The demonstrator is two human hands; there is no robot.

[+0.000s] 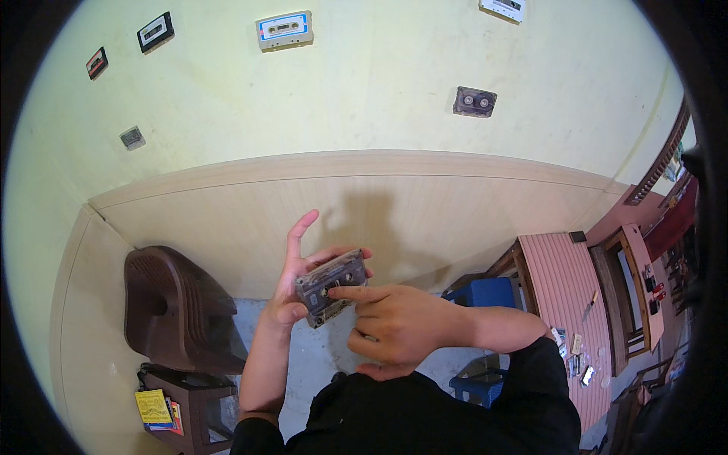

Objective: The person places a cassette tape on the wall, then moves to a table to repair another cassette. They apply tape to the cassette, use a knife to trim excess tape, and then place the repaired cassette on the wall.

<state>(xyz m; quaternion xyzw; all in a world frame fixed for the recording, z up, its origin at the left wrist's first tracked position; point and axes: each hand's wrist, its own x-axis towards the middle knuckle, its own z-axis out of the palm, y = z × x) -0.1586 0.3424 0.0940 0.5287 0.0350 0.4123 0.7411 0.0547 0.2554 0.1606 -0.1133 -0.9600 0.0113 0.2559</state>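
Note:
A dark grey cassette tape [338,272] is held up in front of me, tilted, its flat face with two reel holes toward me. My left hand [288,284] grips it from behind and along its left end; the thumb lies at the lower left corner and the index finger sticks up, off the cassette. With the index finger stretched out, my right hand [396,324] touches the cassette's face at one reel hole. The other fingers of that hand are loosely bent, and nothing is in them.
Several cassettes hang on the pale wall, among them a white-and-blue one [285,31] and a dark one [475,102]. Stacked brown chairs [163,303] stand at left, above a small brown table [193,398] with books. At right are a pink slatted table [557,265] with a knife [590,305] and blue stools [489,294].

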